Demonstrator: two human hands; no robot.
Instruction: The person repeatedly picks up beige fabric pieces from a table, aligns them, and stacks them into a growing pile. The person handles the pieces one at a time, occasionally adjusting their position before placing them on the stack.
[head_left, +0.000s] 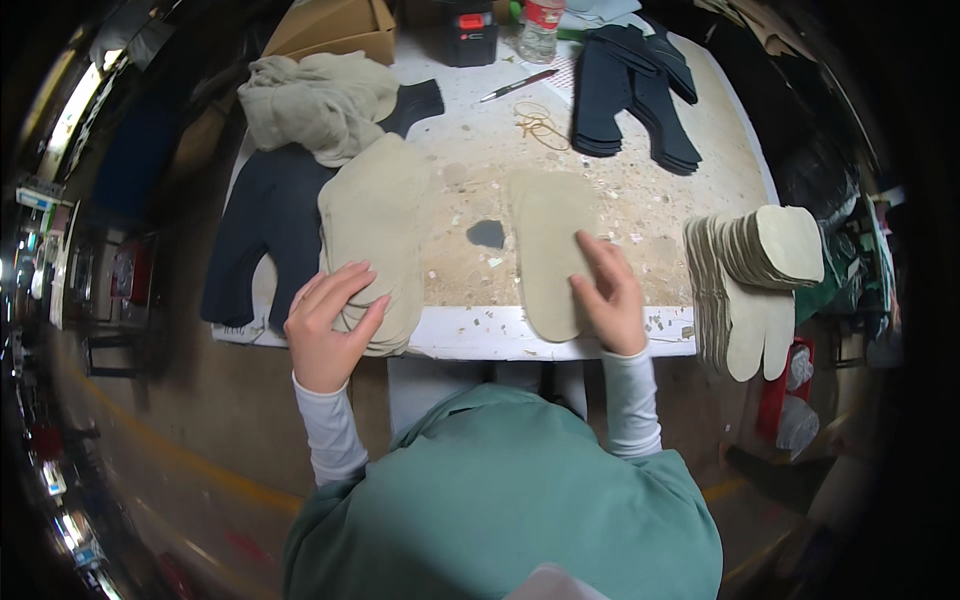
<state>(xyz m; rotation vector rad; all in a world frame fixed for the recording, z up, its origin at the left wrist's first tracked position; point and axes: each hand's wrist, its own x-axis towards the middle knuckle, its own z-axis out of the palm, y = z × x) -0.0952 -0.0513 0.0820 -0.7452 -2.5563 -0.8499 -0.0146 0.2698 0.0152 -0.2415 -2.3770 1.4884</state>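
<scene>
On the left, a stack of beige, sole-shaped fabric pieces lies near the table's front edge. My left hand rests on the stack's lower left side, fingers stretched and thumb apart. To the right, another beige fabric piece of the same long rounded shape lies flat; whether it is one layer or more I cannot tell. My right hand is at its right edge, thumb and fingers apart, fingertips over the edge. Between the two sits a small dark grey patch.
Dark navy cut fabric pieces and crumpled beige cloth are at left. A navy stack, pen, rubber bands, bottle and cardboard box lie farther back. Beige stacks overhang the right front corner.
</scene>
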